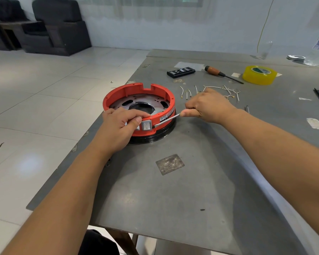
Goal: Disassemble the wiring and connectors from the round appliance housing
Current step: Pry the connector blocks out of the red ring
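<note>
The left hand (120, 124) is laid over the near rim of the round orange housing (139, 107), its fingers curled along the rim and its thumb pressed beside the grey rocker switch (146, 125) set in the housing's near wall. The right hand (208, 105) is clenched round a slim metal tool (167, 120), whose tip is placed against the right edge of the switch. The housing is seated on a black base (155, 137) near the left edge of the grey bench (173, 190). Loose wires with connectors (210, 92) are scattered on the bench just beyond the right hand. Farther off, a black bit case (180, 71), a wooden-handled screwdriver (222, 74) and a yellow tape roll (259, 74) are laid out.
</note>
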